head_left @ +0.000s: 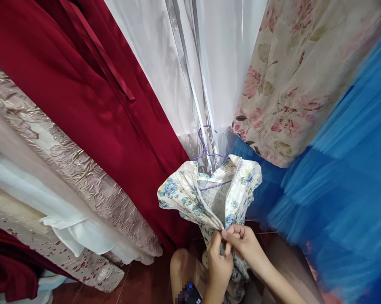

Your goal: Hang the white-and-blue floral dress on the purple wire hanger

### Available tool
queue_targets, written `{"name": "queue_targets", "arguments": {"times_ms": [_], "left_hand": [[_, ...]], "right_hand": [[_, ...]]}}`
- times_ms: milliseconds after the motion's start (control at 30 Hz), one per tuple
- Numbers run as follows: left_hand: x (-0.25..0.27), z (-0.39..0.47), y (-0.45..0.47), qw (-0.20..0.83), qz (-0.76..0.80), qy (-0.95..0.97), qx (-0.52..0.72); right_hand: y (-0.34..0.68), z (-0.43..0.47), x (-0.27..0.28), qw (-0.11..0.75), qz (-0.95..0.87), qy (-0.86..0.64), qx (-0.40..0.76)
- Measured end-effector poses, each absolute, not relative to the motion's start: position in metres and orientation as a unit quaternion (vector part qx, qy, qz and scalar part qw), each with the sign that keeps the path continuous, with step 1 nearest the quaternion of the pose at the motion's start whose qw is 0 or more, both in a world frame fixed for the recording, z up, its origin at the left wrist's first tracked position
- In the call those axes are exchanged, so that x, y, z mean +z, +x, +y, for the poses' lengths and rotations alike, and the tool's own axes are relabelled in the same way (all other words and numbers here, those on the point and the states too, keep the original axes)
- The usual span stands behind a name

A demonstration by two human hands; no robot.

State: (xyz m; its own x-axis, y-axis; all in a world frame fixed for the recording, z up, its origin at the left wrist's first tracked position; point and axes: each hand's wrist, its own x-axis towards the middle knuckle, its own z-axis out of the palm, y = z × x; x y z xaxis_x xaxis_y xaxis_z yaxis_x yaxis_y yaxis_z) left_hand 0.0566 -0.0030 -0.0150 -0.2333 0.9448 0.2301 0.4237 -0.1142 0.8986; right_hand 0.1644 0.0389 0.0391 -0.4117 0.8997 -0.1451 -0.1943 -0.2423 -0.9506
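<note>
A white dress [184,190] with blue and yellow flowers hangs from a purple hanger [204,145], its neck spread in a deep V. At the bottom of that V, my left hand [220,257] is closed on the fabric edge. My right hand [243,244] pinches the same spot from the other side, thumb and fingertips touching the cloth. Both hands almost meet there. Whatever small fastener may lie between the fingertips is hidden. Below the hands the dress hangs down between my knees, partly covered by my wrists.
Long garments hang close all round: a dark red one [114,105], white cloth [152,50], a pink floral one [282,93] and blue tulle [336,190]. Pale textured gowns [92,169] crowd the left. White ribbons [195,90] dangle behind the hanger. Red tiles [136,283] show below.
</note>
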Motion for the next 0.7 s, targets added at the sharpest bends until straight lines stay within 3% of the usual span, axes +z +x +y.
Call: {"name": "queue_targets", "arguments": {"times_ms": [167, 433, 567, 700], "left_hand": [[0.017, 0.000, 0.046, 0.248, 0.599, 0.674, 0.354], [0.048, -0.004, 0.036, 0.176, 0.580, 0.773, 0.186], [0.047, 0.005, 0.036, 0.220, 0.569, 0.760, 0.224], [0.080, 0.029, 0.023, 0.213, 0.569, 0.683, 0.406]], "right_hand": [[0.157, 0.085, 0.087, 0.495, -0.473, -0.342, 0.644], [0.137, 0.140, 0.171, 0.573, -0.492, -0.271, 0.597], [0.140, 0.139, 0.174, 0.569, -0.510, -0.267, 0.587], [0.146, 0.132, 0.162, 0.547, -0.523, -0.278, 0.591]]}}
